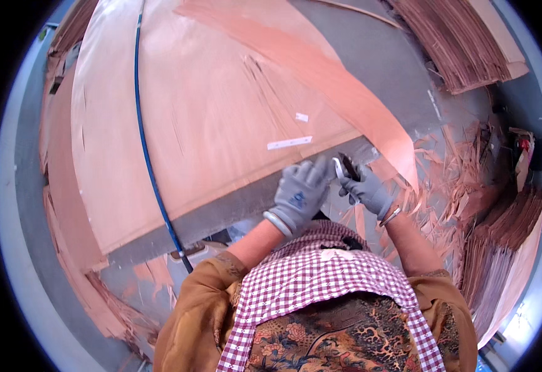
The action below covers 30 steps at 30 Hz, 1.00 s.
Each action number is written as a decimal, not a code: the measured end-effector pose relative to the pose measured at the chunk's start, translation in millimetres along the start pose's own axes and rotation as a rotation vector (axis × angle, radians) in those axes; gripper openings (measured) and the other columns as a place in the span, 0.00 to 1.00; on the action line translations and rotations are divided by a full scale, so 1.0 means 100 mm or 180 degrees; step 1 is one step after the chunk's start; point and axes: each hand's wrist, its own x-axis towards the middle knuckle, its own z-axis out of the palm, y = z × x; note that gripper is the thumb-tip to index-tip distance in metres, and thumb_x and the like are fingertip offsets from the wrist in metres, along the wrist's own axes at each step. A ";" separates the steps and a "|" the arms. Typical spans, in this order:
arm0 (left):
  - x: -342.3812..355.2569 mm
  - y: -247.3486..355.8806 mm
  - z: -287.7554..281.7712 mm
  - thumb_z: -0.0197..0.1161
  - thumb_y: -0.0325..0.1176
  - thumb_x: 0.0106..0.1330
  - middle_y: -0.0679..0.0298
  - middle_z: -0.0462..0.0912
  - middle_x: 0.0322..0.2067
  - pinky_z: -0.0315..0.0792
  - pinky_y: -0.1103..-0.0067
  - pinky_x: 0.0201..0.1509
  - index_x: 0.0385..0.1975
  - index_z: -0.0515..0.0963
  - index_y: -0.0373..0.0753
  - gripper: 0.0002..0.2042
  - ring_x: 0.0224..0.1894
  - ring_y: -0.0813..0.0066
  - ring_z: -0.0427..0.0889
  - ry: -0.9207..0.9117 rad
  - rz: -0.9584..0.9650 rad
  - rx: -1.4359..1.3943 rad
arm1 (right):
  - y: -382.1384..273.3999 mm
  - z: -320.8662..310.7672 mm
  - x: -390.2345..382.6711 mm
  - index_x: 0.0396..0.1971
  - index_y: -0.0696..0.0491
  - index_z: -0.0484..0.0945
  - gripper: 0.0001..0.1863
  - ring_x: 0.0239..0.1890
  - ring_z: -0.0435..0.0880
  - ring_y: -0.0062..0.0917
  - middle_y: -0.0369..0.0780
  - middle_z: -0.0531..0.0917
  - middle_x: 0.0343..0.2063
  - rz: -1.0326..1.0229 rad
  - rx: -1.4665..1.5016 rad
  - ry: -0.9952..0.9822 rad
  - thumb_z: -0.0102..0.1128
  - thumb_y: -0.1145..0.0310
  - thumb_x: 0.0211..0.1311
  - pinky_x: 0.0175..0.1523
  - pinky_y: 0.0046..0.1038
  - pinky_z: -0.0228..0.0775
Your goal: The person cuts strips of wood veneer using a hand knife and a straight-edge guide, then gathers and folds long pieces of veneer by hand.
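A large pale wood veneer sheet (pixel 209 124) lies on the grey tabletop (pixel 233 208) in front of me. Two bits of white tape, a long strip (pixel 289 143) and a short piece (pixel 302 116), are stuck near its close edge. My right hand (pixel 370 193), in a grey glove, is closed round a small dark tool with a white curved part (pixel 339 168); its exact kind is hard to make out. Just left of it, my gloved left hand (pixel 299 193) has its fingers stretched out, tips close to the white part. Whether they touch it cannot be told.
A long blue rod (pixel 143 133) crosses the sheet at left. An orange veneer strip (pixel 345 93) slants over its right side. Veneer scraps (pixel 438 186) litter the right, between veneer stacks at far right (pixel 454 43) and near right (pixel 500 254).
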 end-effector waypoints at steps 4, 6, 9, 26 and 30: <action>0.05 0.04 0.07 0.58 0.47 0.57 0.62 0.70 0.56 0.64 0.68 0.46 0.52 0.73 0.39 0.25 0.47 0.68 0.70 -0.0556 0.0062 0.0103 | 0.04 0.03 -0.12 0.47 0.61 0.67 0.16 0.27 0.76 0.18 0.36 0.75 0.30 -0.0474 -0.0202 0.0384 0.53 0.71 0.62 0.30 0.20 0.70; 0.03 0.00 0.06 0.58 0.48 0.57 0.63 0.70 0.56 0.64 0.70 0.45 0.52 0.73 0.39 0.26 0.46 0.70 0.70 -0.0550 0.0077 0.0124 | 0.27 -0.29 -0.27 0.47 0.59 0.72 0.14 0.34 0.76 0.23 0.37 0.77 0.34 -0.1001 -0.1723 0.0580 0.52 0.72 0.61 0.40 0.26 0.70; -0.06 -0.07 0.01 0.57 0.48 0.58 0.63 0.70 0.55 0.64 0.70 0.44 0.51 0.74 0.40 0.24 0.46 0.70 0.70 -0.0600 0.0049 0.0123 | -0.06 -0.49 -0.51 0.39 0.57 0.77 0.10 0.37 0.76 0.25 0.39 0.80 0.34 -0.0391 -0.1047 0.1483 0.51 0.74 0.59 0.45 0.28 0.68; 0.08 -0.02 -0.02 0.61 0.41 0.53 0.65 0.67 0.58 0.65 0.66 0.51 0.56 0.69 0.44 0.27 0.52 0.64 0.69 -0.0660 0.0210 -0.0242 | 0.38 -1.88 -0.07 0.40 0.56 0.75 0.13 0.35 0.72 0.17 0.32 0.78 0.32 -0.0758 -0.0572 0.1365 0.59 0.67 0.56 0.43 0.22 0.67; 0.06 -0.04 -0.04 0.61 0.40 0.53 0.65 0.67 0.59 0.65 0.65 0.52 0.58 0.68 0.43 0.29 0.53 0.61 0.69 -0.0729 0.0144 -0.0365 | 0.33 -1.78 -0.14 0.40 0.55 0.75 0.11 0.35 0.71 0.14 0.29 0.76 0.32 -0.0598 -0.0428 0.1386 0.60 0.71 0.56 0.43 0.19 0.66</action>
